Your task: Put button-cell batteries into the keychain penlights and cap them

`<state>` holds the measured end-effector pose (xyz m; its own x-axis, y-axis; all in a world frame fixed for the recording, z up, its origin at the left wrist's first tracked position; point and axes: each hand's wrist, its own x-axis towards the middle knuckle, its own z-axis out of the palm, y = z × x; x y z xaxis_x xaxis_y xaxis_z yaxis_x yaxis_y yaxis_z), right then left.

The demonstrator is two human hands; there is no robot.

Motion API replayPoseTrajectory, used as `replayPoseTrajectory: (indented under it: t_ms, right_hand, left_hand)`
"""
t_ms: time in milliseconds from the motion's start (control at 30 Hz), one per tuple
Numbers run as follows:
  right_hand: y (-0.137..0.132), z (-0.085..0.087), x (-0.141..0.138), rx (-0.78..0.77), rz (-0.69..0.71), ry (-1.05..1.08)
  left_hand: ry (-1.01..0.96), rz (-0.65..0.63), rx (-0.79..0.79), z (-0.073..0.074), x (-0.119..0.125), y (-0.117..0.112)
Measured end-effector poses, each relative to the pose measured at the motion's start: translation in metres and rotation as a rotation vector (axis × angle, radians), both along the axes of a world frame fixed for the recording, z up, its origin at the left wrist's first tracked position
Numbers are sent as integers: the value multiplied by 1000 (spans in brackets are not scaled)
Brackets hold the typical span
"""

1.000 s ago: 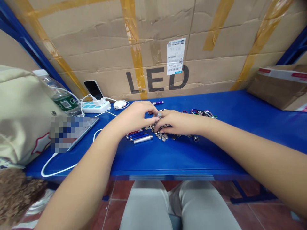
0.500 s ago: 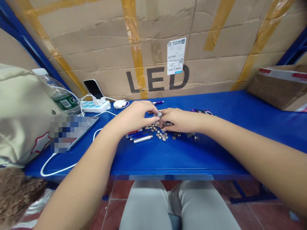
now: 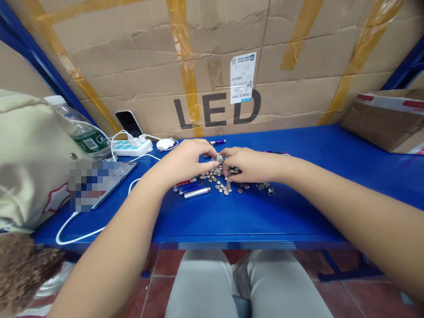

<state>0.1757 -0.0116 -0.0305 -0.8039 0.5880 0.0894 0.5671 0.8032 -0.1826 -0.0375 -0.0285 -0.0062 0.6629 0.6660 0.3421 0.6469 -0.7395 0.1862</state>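
Button cells (image 3: 222, 187) lie scattered on the blue shelf (image 3: 232, 216) in front of the LED carton (image 3: 215, 110), partly under both hands. The left hand (image 3: 185, 161) is curled, its thumb and fingertips pinching a small silver tube (image 3: 218, 157). The right hand (image 3: 251, 165) arches over the pile with fingertips down; whether it grips a cell is hidden. It seems best to hold the tube steady and handle one cell at a time, kept flat. The tube's end and the cells' markings are too small to read.
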Motion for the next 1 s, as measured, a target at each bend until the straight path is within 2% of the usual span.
replayPoseTrajectory:
  t_ms: [100,233,400,600,800,900,1000]
  right_hand:
    - [0,1,2,26,54,-16]
    - [1,1,5,73,127,-8]
    - [1,0,5,94,125,37]
    - [2,-5,3,34,153,28]
    - [8,-9,7,64,121,14]
    - [8,-7,7,45,129,23]
    - [5,2,9,76,106,120]
  left_hand:
    - [2,25,24,0,-1,2]
    - [-27,143,77,1,-5,4]
    - [-66,247,80,5,-6,3]
    - [-49,243,71,6,-5,2]
    - [-46,219,60,5,-5,1]
    - [-36,170,68,2,-6,3]
    - [-13,123,45,-1,-5,5]
